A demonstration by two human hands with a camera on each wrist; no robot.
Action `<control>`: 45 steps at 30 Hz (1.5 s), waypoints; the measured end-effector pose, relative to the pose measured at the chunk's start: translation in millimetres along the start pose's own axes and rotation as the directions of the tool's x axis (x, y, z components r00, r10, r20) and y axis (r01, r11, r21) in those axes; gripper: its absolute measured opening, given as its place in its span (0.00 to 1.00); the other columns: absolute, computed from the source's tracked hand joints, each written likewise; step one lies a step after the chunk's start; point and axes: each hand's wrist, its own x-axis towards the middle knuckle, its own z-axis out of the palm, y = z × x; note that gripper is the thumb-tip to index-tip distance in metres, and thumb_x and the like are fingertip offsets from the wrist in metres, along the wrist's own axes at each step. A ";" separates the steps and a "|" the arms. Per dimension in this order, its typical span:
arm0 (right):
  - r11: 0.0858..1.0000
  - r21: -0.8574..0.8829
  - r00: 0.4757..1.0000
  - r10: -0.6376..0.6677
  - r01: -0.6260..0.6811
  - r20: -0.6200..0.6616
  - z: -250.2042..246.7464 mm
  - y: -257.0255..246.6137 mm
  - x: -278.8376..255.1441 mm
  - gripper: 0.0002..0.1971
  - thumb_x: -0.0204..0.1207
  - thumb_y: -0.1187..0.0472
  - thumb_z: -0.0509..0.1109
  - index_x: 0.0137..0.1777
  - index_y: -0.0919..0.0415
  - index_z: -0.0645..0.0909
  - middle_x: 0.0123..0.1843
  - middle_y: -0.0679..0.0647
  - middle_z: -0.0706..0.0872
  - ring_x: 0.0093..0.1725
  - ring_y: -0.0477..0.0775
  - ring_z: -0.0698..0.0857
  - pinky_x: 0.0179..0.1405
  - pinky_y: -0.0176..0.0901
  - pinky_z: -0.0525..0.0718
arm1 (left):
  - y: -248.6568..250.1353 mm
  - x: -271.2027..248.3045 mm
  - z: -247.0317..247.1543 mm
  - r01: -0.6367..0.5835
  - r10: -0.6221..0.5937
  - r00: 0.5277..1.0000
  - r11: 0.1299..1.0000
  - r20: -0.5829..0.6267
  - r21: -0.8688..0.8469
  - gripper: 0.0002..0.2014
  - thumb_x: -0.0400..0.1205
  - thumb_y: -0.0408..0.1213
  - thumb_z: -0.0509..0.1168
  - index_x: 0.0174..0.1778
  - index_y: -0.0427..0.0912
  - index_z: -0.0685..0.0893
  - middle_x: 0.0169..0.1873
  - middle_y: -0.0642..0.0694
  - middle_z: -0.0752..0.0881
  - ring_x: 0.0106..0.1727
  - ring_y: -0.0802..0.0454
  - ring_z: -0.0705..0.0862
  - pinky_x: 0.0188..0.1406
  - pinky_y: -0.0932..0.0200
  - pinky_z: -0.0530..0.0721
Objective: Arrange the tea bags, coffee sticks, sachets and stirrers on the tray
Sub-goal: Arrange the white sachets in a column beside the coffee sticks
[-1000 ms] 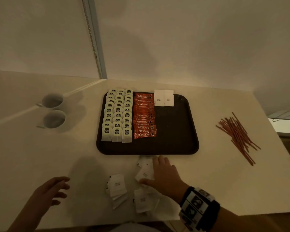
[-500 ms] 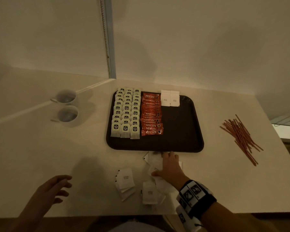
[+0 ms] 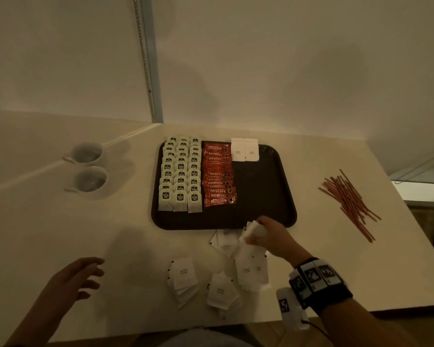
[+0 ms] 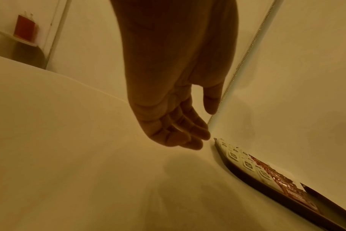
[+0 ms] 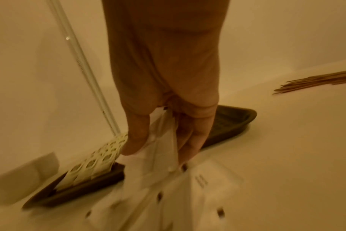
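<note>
A dark tray holds three rows of tea bags, a column of red coffee sticks and two white sachets at its far edge. Several loose white sachets lie on the table in front of the tray. My right hand pinches a white sachet between thumb and fingers, lifted just off the pile by the tray's near edge. My left hand hovers over bare table at the lower left, fingers loosely spread, holding nothing. Red stirrers lie in a heap at the right.
Two white cups sit left of the tray. The table's right edge runs just beyond the stirrers, and its near edge lies below the sachets. A wall with a vertical rail stands behind the tray.
My right hand went from lying flat on the sachet pile to pinching one sachet and lifting it toward the tray. The left hand stayed hovering in place.
</note>
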 end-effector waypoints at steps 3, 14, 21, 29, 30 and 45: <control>0.985 0.163 0.997 -0.052 0.060 -0.051 -23.0 -14.8 1.8 0.18 0.69 0.62 0.77 0.57 0.59 0.77 0.52 0.52 0.82 0.50 0.50 0.83 0.40 0.41 0.86 | 20.2 4.2 9.7 -0.055 0.054 0.998 0.998 0.037 0.038 0.09 0.85 0.29 0.58 0.51 0.35 0.85 0.44 0.32 0.85 0.39 0.37 0.82 0.38 0.53 0.75; 0.779 0.508 0.922 -0.377 0.367 -0.090 -65.5 -129.0 25.5 0.23 0.72 0.65 0.74 0.65 0.55 0.75 0.59 0.55 0.82 0.54 0.53 0.86 0.42 0.41 0.88 | 161.2 49.2 133.4 0.077 0.178 0.835 0.900 0.521 -0.430 0.44 0.58 0.66 0.77 0.67 0.47 0.78 0.59 0.43 0.87 0.60 0.43 0.86 0.57 0.46 0.84; 0.798 0.130 0.808 -0.572 0.588 -0.141 -54.4 -171.8 41.8 0.29 0.69 0.57 0.78 0.71 0.52 0.75 0.56 0.48 0.77 0.55 0.45 0.77 0.45 0.26 0.75 | 226.4 57.4 181.2 0.272 0.256 0.718 0.752 0.647 -0.600 0.24 0.81 0.56 0.57 0.60 0.41 0.85 0.59 0.38 0.84 0.54 0.45 0.85 0.55 0.48 0.84; 0.757 0.032 0.714 -0.600 0.652 -0.360 -58.2 -167.7 56.7 0.29 0.60 0.52 0.83 0.61 0.54 0.79 0.54 0.49 0.73 0.51 0.40 0.76 0.47 0.30 0.78 | 238.7 71.4 180.4 0.272 0.221 0.791 0.709 0.570 -0.651 0.24 0.84 0.53 0.55 0.64 0.37 0.80 0.50 0.37 0.87 0.40 0.48 0.88 0.38 0.55 0.89; 0.753 0.050 0.715 -0.599 0.656 -0.361 -58.1 -167.0 57.8 0.27 0.61 0.55 0.83 0.60 0.55 0.79 0.53 0.51 0.74 0.49 0.38 0.76 0.44 0.29 0.78 | 237.9 72.4 180.7 0.272 0.221 0.785 0.716 0.579 -0.643 0.24 0.84 0.53 0.55 0.64 0.37 0.80 0.50 0.38 0.87 0.40 0.48 0.88 0.38 0.54 0.89; 0.501 0.790 0.925 -0.315 0.353 -0.214 -65.8 -148.7 60.5 0.16 0.75 0.72 0.68 0.57 0.57 0.70 0.52 0.60 0.84 0.48 0.57 0.87 0.46 0.55 0.88 | 224.4 86.7 193.7 -0.036 0.325 0.874 0.785 0.361 -0.619 0.13 0.78 0.25 0.67 0.51 0.47 0.86 0.47 0.45 0.90 0.46 0.49 0.88 0.35 0.58 0.87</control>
